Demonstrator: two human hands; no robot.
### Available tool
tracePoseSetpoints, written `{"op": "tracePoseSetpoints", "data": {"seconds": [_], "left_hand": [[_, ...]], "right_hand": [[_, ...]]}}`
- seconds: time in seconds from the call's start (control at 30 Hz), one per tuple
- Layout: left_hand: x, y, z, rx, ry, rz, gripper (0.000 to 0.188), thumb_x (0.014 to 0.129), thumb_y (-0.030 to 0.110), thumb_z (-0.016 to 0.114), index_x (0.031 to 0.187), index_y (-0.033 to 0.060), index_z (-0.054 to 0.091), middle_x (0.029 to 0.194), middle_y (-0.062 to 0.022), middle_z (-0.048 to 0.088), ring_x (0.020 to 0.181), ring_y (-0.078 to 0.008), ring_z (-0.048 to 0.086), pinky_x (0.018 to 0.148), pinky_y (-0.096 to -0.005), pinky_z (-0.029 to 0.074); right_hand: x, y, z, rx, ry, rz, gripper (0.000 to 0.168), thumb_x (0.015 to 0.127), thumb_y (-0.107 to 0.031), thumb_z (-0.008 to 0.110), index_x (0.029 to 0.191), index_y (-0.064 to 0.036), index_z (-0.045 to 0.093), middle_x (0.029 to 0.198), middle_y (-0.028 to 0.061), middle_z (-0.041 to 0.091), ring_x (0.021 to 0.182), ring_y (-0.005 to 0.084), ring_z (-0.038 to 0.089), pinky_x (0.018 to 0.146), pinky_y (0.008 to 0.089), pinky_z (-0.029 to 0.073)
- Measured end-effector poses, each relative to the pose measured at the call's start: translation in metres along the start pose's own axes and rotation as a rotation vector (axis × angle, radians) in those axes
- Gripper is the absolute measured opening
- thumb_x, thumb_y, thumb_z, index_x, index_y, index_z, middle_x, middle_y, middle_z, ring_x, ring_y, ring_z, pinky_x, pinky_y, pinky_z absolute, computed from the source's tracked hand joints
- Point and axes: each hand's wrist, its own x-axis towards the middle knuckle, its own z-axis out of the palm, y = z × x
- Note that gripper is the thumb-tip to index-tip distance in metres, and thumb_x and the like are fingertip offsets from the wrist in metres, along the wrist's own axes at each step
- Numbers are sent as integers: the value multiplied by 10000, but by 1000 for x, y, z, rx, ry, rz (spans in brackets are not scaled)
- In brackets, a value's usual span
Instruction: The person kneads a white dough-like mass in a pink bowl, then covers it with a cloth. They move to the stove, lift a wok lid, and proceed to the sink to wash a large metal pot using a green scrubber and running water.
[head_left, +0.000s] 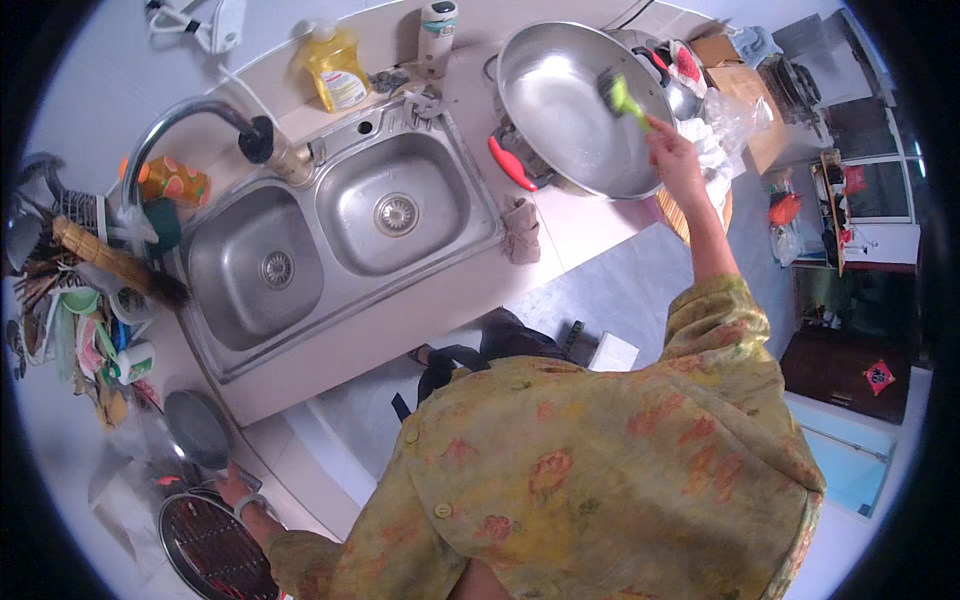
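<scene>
My right hand (675, 157) grips the bright green handle of a dish brush (621, 96). Its dark bristles are over the inside of a large stainless steel wok (574, 112), which sits tilted on the counter at the back right. At the lower left, my left hand (234, 486), with a bracelet at the wrist, is closed at the near edge of a small dark grey frying pan (196, 429). The fingers hide where they hold it. Just below that hand lies a round dark pan or lid (217, 544) with a metal rim.
A double-bowl steel sink (324, 247) with a curved faucet (187, 112) lies between the hands. A folded brown cloth (521, 231) rests by its right corner. Behind stand a yellow detergent bottle (335, 75) and a white canister (437, 37). A bamboo brush (112, 255) projects at left.
</scene>
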Motion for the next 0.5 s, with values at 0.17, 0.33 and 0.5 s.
{"op": "tracePoseSetpoints", "data": {"seconds": [0.17,0.33,0.5], "left_hand": [[-88,147,12,-220,-115,213,539,812,186,613,1253,-70,440,1273,-187,475,1150,-252,471,965,-333,364],[-176,292,82,-508,-519,333,493,841,165,585,1270,-31,444,1294,-136,458,1173,-211,443,998,-321,331],[-294,447,115,-674,-828,322,473,884,230,560,1275,-12,447,1255,-115,496,1167,-211,453,1006,-324,323]], "right_hand": [[41,16,-40,149,-102,-14,331,872,-136,561,1198,-80,574,620,-40,457,556,46,410,501,202,345],[66,76,-39,-136,-335,-60,352,866,-210,573,1201,-103,559,683,24,562,595,116,518,544,266,436],[66,39,-50,-273,-153,-274,310,845,-202,609,1139,-111,572,719,147,580,629,177,537,629,322,458]]}}
